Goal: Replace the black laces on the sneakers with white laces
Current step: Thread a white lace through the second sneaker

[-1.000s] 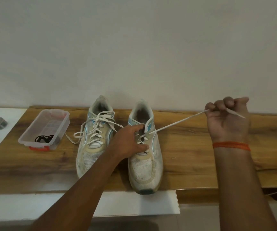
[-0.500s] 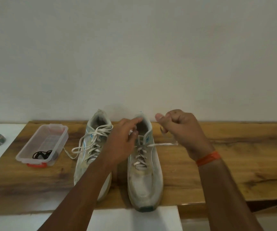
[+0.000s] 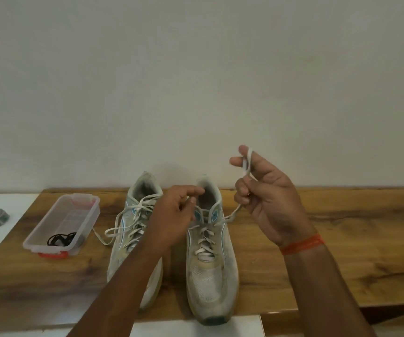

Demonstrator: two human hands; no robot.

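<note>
The tabletop (image 3: pixel 342 239) is brown wood with a visible grain and a faint sheen. Both sneakers (image 3: pixel 210 276) have matt, woven mesh cloth uppers, scuffed and dull, threaded with flat white cloth laces (image 3: pixel 204 242). The container (image 3: pixel 57 224) is clear, glossy plastic. The wall (image 3: pixel 196 81) looks matt and smooth.

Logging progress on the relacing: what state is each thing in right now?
Left sneaker: white laces in, ends loose.
Right sneaker: white lace threaded, untied.
Right hand: holds the lace end, looped over a finger.
Left hand: fingers curled at the right sneaker's collar; grip unclear.
Box: open, black laces inside.
</note>
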